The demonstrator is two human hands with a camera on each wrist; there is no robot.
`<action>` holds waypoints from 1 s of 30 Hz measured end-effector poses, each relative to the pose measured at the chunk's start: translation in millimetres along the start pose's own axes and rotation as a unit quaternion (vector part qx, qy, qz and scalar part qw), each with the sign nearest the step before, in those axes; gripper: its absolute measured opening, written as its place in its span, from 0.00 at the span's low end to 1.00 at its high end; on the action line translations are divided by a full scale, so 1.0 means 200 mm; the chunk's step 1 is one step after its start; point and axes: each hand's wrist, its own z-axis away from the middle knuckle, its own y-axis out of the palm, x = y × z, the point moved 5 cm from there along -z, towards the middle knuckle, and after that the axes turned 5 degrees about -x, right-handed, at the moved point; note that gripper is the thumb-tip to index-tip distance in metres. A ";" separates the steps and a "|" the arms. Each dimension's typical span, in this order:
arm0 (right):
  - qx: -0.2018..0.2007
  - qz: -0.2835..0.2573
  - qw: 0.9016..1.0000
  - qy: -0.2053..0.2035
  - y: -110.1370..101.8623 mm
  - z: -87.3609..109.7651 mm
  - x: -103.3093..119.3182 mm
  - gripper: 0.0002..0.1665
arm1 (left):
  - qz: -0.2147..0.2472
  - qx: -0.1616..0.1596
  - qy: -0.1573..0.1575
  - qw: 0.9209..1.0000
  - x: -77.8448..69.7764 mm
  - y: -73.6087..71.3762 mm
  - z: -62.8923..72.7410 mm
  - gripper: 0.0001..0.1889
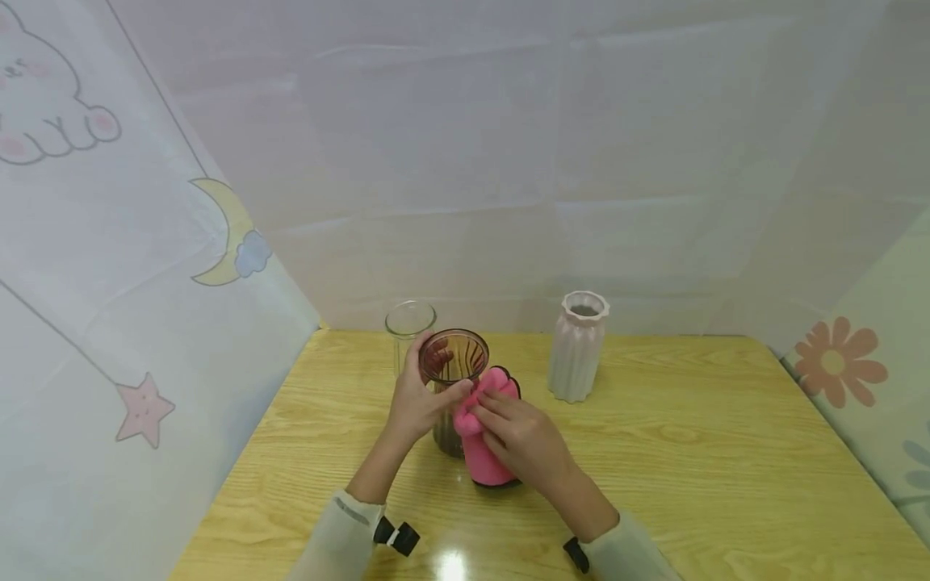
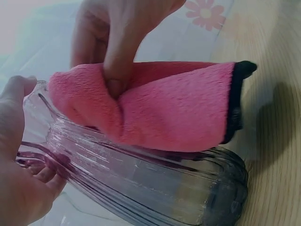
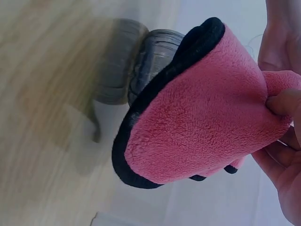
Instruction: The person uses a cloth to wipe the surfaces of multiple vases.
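My left hand (image 1: 419, 402) grips a ribbed, purplish-grey glass vase (image 1: 446, 436) around its neck, just below the rim. The vase stands upright at the middle of the table. Pinched in my right hand (image 1: 534, 442) is a folded pink cloth (image 1: 487, 461) with black edging, held against the right side of the vase. Seen from the left wrist, the cloth (image 2: 174, 108) lies along the glass vase (image 2: 141, 174). From the right wrist, the cloth (image 3: 202, 108) covers most of the vase, with only its base (image 3: 155, 54) showing.
Behind the held vase stands a clear glass vase (image 1: 402, 343), partly hidden by it. A white fluted vase (image 1: 577, 359) is at the back right of the wooden table (image 1: 690, 468). Printed sheets (image 1: 465, 161) hang behind and beside the table.
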 end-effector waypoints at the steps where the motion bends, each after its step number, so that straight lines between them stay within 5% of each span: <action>1: 0.003 0.002 1.000 0.003 0.00 0.01 0.00 0.19 | 0.000 0.003 -0.001 1.000 0.00 0.00 0.00 0.57; 8: 0.022 0.017 1.000 0.008 0.03 0.06 0.02 0.17 | 0.034 0.048 0.020 0.998 0.01 -0.01 -0.03 0.55; 23: 0.127 0.026 0.990 0.062 0.09 0.13 0.07 0.14 | 0.102 0.170 0.063 0.978 0.05 -0.04 -0.11 0.56; 30: 0.144 0.022 0.987 0.065 0.10 0.14 0.08 0.14 | 0.122 0.206 0.044 0.970 0.07 -0.04 -0.14 0.58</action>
